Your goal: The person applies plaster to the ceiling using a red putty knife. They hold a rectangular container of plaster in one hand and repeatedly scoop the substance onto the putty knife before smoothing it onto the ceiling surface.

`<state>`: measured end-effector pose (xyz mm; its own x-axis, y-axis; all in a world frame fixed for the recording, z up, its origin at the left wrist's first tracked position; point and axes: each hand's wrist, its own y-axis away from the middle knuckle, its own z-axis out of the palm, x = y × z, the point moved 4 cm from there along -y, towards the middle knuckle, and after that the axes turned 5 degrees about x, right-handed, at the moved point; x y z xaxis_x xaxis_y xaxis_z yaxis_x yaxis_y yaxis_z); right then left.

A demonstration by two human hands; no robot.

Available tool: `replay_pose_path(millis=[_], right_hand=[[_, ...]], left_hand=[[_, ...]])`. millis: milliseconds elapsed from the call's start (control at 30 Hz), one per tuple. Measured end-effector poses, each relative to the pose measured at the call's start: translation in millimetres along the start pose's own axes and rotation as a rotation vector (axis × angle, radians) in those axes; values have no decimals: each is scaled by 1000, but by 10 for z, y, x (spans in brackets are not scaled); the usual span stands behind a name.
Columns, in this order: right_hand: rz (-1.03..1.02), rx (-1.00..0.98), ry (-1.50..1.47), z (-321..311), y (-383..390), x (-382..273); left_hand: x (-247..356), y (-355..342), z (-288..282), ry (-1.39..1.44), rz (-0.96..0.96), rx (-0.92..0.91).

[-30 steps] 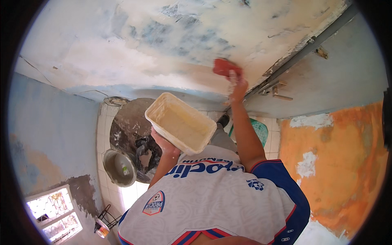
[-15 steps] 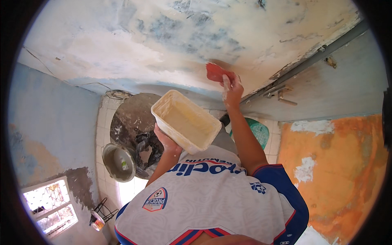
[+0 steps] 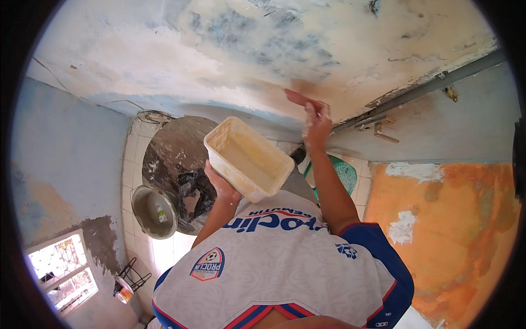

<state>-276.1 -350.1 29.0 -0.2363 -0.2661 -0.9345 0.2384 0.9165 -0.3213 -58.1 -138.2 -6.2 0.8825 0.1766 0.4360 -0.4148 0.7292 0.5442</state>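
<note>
My left hand (image 3: 223,187) supports a cream rectangular plastic tub (image 3: 230,173) from its near left side, in front of my chest. A smooth, pale yellowish paste lies in the tub, and smears coat its inner walls. In my right hand (image 3: 318,127) is a red putty spreader (image 3: 297,98), gripped between thumb and fingers. The spreader is turned nearly edge-on beside the patchy white and blue wall (image 3: 164,60); whether it touches the wall I cannot tell. White residue marks my right fingers.
Below to the left are a round, stained tabletop (image 3: 172,143), a crumpled black plastic bag (image 3: 204,189) and a grey bucket (image 3: 140,211) with a small bottle inside. A green plastic item (image 3: 346,176) sits behind my right forearm. A grey pipe (image 3: 422,85) crosses the upper right.
The red spreader has swung from showing its flat face to nearly edge-on, and my right hand has moved slightly right and downward. My left hand still holds the tub, almost unmoved.
</note>
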Motion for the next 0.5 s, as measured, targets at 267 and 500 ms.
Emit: replay_pose_path(millis=[267,500], right_hand=[[79,233,-44,-76,-104,174],[90,24,-100,367,-138,134]], left_hand=[[36,11,71,13,15,-44],[31,33,93,60,-37,-56]])
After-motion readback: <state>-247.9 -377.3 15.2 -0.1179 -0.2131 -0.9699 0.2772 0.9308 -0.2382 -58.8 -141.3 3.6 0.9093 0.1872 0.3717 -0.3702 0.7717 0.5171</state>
